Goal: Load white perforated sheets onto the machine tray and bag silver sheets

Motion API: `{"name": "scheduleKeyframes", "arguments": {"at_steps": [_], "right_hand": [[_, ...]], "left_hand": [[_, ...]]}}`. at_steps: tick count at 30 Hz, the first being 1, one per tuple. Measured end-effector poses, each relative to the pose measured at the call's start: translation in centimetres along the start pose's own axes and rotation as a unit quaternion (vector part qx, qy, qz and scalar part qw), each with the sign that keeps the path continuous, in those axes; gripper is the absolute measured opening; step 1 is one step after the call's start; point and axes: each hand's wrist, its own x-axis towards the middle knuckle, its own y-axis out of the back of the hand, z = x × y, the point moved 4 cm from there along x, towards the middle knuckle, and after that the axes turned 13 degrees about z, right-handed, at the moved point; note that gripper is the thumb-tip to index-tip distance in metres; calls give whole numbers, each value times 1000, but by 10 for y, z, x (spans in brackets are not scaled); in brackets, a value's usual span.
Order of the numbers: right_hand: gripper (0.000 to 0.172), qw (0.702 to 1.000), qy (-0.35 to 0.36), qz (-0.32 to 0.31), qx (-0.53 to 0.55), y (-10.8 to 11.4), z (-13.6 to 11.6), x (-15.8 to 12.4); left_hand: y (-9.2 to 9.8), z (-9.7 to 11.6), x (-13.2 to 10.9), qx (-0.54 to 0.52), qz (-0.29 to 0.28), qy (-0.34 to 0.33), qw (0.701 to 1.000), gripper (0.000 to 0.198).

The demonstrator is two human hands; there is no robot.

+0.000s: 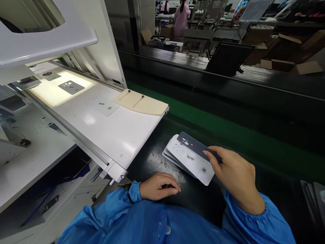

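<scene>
My right hand (232, 173) pinches a dark grey phone back panel (194, 144) by its near right end, thumb on top. That panel has camera cutouts at its far left end and lies tilted over a stack of similar panels. The topmost light panel (195, 162) of the stack shows camera holes and small dark marks. The stack is fanned unevenly on the black surface. My left hand (159, 185) rests on the black surface in front of the stack, loosely curled, thumb and fingers a little apart, holding nothing.
A white conveyor belt (109, 132) runs out of a machine at the left, carrying a light panel (103, 105) and a dark panel (71, 87) in a lit area. A cream guide plate (143, 102) sits at its end. More panels (311, 198) stand at the right edge. A person (182, 18) is far behind.
</scene>
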Motion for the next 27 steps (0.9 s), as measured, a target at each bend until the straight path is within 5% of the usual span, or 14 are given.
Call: {"name": "scheduleKeyframes", "arguments": {"at_steps": [7, 21, 27], "right_hand": [[39, 999, -41, 16, -3, 7, 10, 3], [40, 999, -24, 12, 23, 9, 6, 3], [33, 999, -16, -11, 40, 2, 3, 1]], "left_hand": [[-22, 5, 42, 8, -81, 4, 997, 27], [-33, -14, 59, -119, -22, 156, 980, 34], [-33, -17, 60, -146, -18, 173, 974, 40]]}}
